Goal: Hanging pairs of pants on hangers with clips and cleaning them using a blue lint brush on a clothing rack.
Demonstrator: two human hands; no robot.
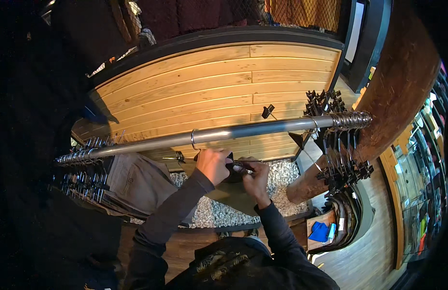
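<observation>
A clip hanger (180, 157) hangs by its metal hook from the long steel rail (171, 141). My left hand (212, 165) is closed at the hanger, just under the rail, fingers curled toward the right. Close beside it, my right hand (256, 181) is closed at the top edge of a dark olive garment (238, 197), which drops below both hands. Between the hands lies something dark, probably the hanger's other clip; my fingers partly hide it. The hanger's left clip shows free of cloth.
Brown trousers (137, 179) hang at the rail's left among many hangers. Bunched black clip hangers (342, 159) fill its right end beside a thick brown post (398, 82). Pale gravel (219, 212) lies below, with a wooden panel (209, 87) behind. More garments (361, 212) hang lower right.
</observation>
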